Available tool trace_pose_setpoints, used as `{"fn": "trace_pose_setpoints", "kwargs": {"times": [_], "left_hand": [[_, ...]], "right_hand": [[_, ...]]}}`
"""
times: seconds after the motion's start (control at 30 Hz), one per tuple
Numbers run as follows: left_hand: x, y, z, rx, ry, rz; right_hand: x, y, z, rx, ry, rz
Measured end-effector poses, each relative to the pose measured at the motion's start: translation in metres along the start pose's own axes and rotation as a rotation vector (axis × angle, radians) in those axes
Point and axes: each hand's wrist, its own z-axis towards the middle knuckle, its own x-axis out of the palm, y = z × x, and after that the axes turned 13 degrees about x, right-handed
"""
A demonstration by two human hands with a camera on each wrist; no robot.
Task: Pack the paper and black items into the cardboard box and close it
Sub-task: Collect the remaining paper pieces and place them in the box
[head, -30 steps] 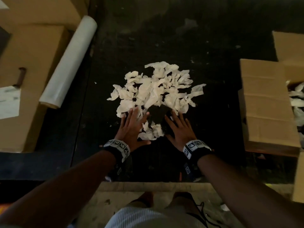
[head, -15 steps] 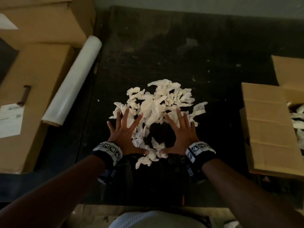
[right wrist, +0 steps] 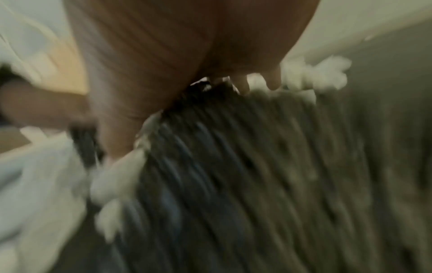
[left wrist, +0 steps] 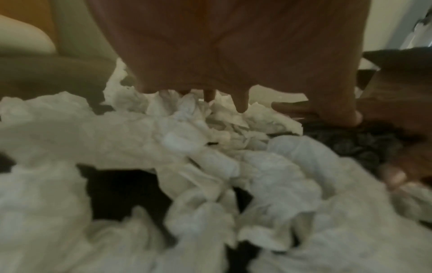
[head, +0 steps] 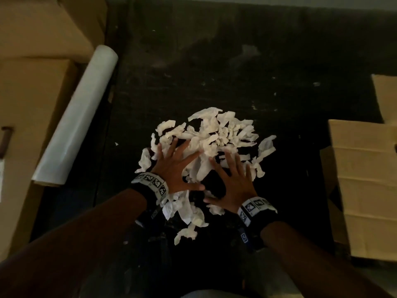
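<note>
A heap of crumpled white paper scraps [head: 217,138] lies on the dark table [head: 214,61]. A black item [head: 211,182] shows as a dark patch between my hands, partly under the paper. My left hand [head: 176,166] lies flat on the heap's left side with its fingers spread. My right hand [head: 234,179] lies flat on the right side, fingers spread too. The left wrist view has the paper scraps [left wrist: 187,166] below my palm and a dark crinkled item [left wrist: 350,144] at the right. The right wrist view is blurred. The open cardboard box [head: 365,179] stands at the right.
A white roll [head: 79,112] lies along the table's left edge. Closed cardboard boxes [head: 28,104] sit to its left. A raised flap [head: 386,97] of the open box shows at the far right.
Both hands have slid forward over the heap with fingers spread. Paper scraps now trail behind the wrists at the near side. The camera has tilted forward.
</note>
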Motion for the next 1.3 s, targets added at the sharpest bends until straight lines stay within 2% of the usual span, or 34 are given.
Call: {"fn": "trace_pose_setpoints", "kwargs": {"times": [0.07,0.13,0.3,0.53,0.7,0.83,1.0,1.3], "left_hand": [[-0.003,-0.006,-0.008,0.001,-0.086,-0.012],[-0.004,-0.009,-0.021,-0.004,-0.11,-0.035],[0.007,-0.003,-0.043,0.027,0.049,0.087],[-0.009,-0.002,0.004,0.081,0.064,0.077],[0.006,0.012,0.026,0.002,0.126,0.059],[0.019,0.013,0.02,0.038,0.046,0.059],[0.027,0.002,0.006,0.076,-0.125,-0.108],[0.03,-0.011,-0.003,0.059,-0.327,-0.24]], "right_hand": [[-0.011,-0.006,-0.009,-0.016,-0.031,0.003],[-0.018,-0.011,-0.022,-0.051,-0.023,-0.031],[-0.013,-0.018,-0.03,-0.12,0.076,-0.139],[-0.006,0.007,0.01,-0.096,0.111,-0.145],[0.007,-0.001,0.028,-0.059,0.08,-0.093],[0.022,-0.011,0.031,-0.102,-0.053,-0.027],[0.028,-0.012,0.032,-0.149,-0.149,0.144],[0.011,-0.001,0.018,-0.126,-0.247,0.237]]}}
